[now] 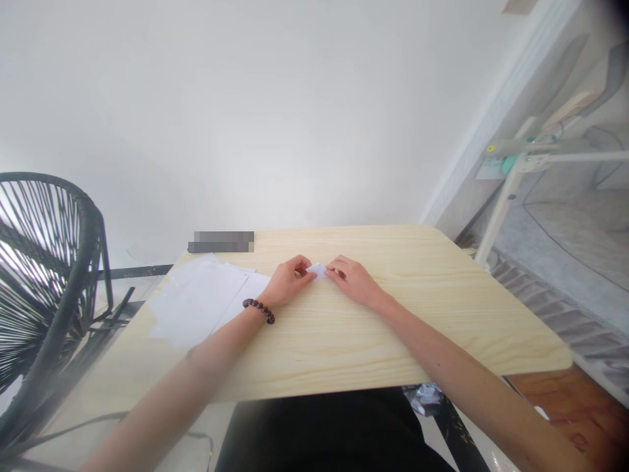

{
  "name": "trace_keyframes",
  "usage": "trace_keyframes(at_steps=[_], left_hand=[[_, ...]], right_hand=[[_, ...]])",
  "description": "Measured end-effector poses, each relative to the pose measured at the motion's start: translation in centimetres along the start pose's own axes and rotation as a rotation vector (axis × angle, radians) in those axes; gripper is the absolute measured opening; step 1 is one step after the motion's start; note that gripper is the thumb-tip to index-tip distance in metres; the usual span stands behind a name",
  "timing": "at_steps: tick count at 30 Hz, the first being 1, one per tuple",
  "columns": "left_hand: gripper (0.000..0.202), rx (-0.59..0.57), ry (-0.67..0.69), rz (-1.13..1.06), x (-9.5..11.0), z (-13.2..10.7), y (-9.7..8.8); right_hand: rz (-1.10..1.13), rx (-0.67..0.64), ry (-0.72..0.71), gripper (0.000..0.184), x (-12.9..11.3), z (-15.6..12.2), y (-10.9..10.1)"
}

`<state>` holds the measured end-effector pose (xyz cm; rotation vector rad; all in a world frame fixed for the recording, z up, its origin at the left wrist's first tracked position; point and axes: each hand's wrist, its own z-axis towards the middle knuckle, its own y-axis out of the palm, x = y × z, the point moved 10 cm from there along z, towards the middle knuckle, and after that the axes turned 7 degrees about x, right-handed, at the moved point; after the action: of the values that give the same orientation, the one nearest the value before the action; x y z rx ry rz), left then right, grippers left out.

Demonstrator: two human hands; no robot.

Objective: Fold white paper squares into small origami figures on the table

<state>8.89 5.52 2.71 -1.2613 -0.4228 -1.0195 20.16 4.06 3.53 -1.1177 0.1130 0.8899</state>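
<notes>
Pose of two bare hands above a pale wooden bench (417, 314). The left forearm (196, 373) slants in from the lower left and the right forearm (457, 367) from the lower right, so that the left hand (285, 283) and the right hand (358, 280) face each other near the middle of the bench, fingers curled inward. One small white paper (318, 270), apparently folded, is held between them: the fingers of the left hand are pinched on its left end, those of the right hand on its right end. Counted: one beaded bracelet (259, 309), around the left wrist; several loose white sheets (196, 298), overlapping beside the left hand, exact number not discernible; one pixelated dark object (221, 242) at the bench's far left; one woven chair (90, 229), left of the bench
</notes>
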Motion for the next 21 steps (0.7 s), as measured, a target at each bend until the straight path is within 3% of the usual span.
trace_keyframes(at_steps=[6,21], left_hand=[[0.035,-0.055,-0.067,-0.103,-0.01,-0.14,0.41],[0.030,-0.100,-0.037,-0.143,0.34,-0.09,0.92]], right_hand=[[-0.010,0.005,-0.005,0.023,-0.68,0.10,-0.01],[-0.091,0.021,-0.018,0.027,-0.89,0.06,-0.20]])
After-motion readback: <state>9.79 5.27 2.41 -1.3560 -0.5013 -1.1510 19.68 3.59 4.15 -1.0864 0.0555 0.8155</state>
